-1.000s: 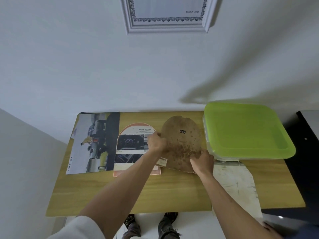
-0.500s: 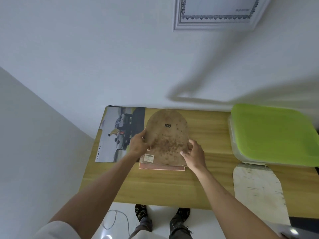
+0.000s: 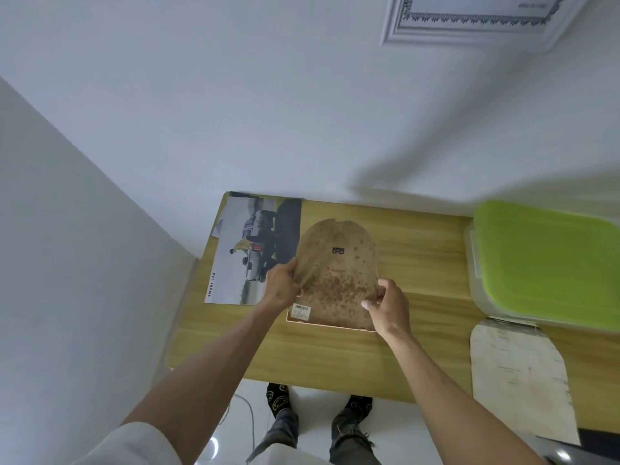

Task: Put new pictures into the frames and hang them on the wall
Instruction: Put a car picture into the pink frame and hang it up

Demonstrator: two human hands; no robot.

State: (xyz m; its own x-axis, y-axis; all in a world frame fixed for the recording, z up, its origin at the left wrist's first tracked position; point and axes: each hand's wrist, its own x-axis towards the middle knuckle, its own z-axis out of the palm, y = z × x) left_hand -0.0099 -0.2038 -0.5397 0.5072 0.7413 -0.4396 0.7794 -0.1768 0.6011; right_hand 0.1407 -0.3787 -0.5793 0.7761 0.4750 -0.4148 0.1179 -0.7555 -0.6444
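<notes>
Now: stained arch-topped backing board (image 3: pixel 337 273) lies on pink frame (image 3: pixel 330 325), mid-table (image 3: pixel 419 263) | left hand (image 3: pixel 280 285) pinches board's left edge, fingers curled | right hand (image 3: pixel 389 305) grips lower right edge | frame mostly hidden under board | white wall frame (image 3: pixel 469 31) cut off at top | car poster (image 3: pixel 250 250) partly covered.
</notes>
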